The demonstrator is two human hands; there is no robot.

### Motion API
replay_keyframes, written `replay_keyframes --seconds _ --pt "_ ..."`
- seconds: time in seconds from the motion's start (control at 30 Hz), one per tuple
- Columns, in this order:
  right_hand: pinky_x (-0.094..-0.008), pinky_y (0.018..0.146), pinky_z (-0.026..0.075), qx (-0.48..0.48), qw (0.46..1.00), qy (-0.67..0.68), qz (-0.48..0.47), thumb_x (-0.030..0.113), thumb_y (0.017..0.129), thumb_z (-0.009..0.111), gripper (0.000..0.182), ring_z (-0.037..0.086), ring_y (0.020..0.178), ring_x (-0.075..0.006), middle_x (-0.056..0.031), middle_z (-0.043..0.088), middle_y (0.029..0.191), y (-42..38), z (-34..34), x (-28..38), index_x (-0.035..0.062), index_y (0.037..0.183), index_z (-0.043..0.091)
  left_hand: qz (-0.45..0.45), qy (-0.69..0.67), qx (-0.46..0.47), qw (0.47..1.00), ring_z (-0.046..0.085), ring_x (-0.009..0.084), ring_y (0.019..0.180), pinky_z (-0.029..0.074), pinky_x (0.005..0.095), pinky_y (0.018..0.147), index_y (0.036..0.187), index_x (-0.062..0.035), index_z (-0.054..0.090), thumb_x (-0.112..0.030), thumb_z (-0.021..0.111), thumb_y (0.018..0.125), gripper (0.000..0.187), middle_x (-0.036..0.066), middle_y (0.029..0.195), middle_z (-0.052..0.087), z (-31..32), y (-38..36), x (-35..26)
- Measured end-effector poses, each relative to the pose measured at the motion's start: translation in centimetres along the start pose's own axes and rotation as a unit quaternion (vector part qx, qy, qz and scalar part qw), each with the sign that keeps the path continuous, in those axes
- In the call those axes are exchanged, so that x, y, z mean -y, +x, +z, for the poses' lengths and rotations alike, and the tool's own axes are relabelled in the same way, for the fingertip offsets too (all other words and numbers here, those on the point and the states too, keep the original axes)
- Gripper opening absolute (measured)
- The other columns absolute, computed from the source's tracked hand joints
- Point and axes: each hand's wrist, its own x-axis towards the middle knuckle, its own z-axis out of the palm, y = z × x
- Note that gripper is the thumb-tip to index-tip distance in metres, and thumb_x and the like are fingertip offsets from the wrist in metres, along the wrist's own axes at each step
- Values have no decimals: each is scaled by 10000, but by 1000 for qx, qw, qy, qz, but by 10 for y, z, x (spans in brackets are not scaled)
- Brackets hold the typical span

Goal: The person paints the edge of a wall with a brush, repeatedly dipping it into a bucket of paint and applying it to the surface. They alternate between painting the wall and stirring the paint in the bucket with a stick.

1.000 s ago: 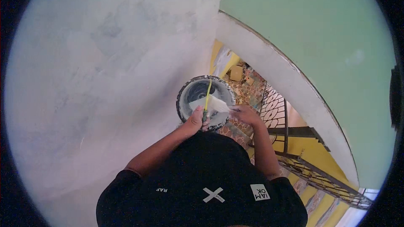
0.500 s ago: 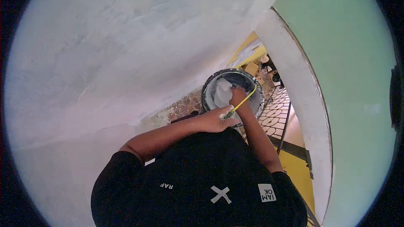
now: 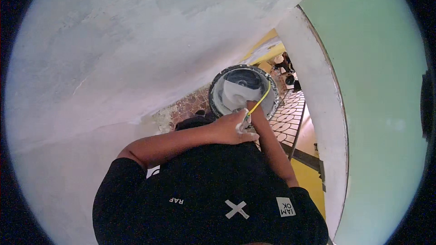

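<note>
A round black bucket (image 3: 213,102) with a white-spattered rim is in front of my body. Inside it lies pale, wet putty (image 3: 237,91), with dark wall showing at its far side. My left hand (image 3: 232,128), smeared with white, is closed at the near rim around the end of a thin yellow bucket handle (image 3: 260,100), which curves to the right rim. My right hand (image 3: 251,105) reaches down into the bucket beside the putty. Its fingers look curled, but they are mostly hidden, and what they hold cannot be made out.
A pale plastered wall (image 3: 136,45) rises on the left. To the right stand a white door frame (image 3: 313,72) and a green wall (image 3: 377,86). Below are brown patterned floor (image 3: 186,109), a tiled grille pattern (image 3: 288,115) and dark clutter (image 3: 286,66).
The bucket appears slightly higher and further left in view. My right hand has gone lower, toward the near side of the bucket, and shows less. My left hand keeps its grip.
</note>
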Motion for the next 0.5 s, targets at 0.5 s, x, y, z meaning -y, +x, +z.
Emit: replay_keyframes --seconds 0.5 --pt "-445 727 555 95 991 -96 -21 173 755 688 233 676 840 -378 -218 677 858 5 11 8 -4 904 666 -16 -51 -21 998 556 198 688 486 329 612 1125 77 397 -507 758 792 763 92 781 534 15 -6 -3"
